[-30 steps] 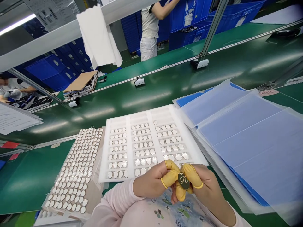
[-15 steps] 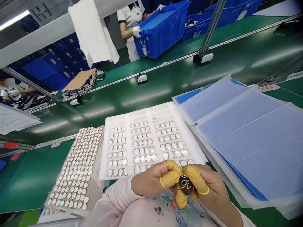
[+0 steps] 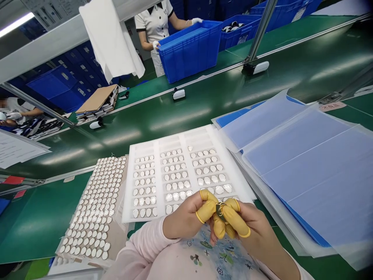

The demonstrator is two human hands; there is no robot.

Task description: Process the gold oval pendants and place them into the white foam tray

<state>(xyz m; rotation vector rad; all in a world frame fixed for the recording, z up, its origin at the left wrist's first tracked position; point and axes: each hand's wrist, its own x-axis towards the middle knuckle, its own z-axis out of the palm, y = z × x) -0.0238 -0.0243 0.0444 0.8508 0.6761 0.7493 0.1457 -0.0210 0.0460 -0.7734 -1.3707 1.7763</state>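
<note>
In front of my chest, my left hand (image 3: 190, 216) and my right hand (image 3: 247, 223) are closed together on a small dark badge (image 3: 220, 211) with gold marking. Yellow finger cots cover several fingertips of both hands. The badge is turned partly edge-on, and fingers hide much of its face. Just beyond my hands lies a white foam tray (image 3: 159, 177) with slots, holding rows of oval white-faced pieces (image 3: 177, 186). Left of it, a tan board (image 3: 121, 194) carries many similar white ovals (image 3: 94, 206) in close rows.
Sheets of translucent film (image 3: 309, 155) over blue sheets cover the right side. Behind the trays runs a green conveyor belt (image 3: 140, 136) with small white devices (image 3: 178, 94) along its far rail. Across it, a gloved co-worker (image 3: 153, 23) holds a blue crate (image 3: 190, 50).
The badge has tilted from facing me to partly edge-on, and my hands have risen slightly leftward with it. Across the belt, the co-worker's blue crate has moved left and down.
</note>
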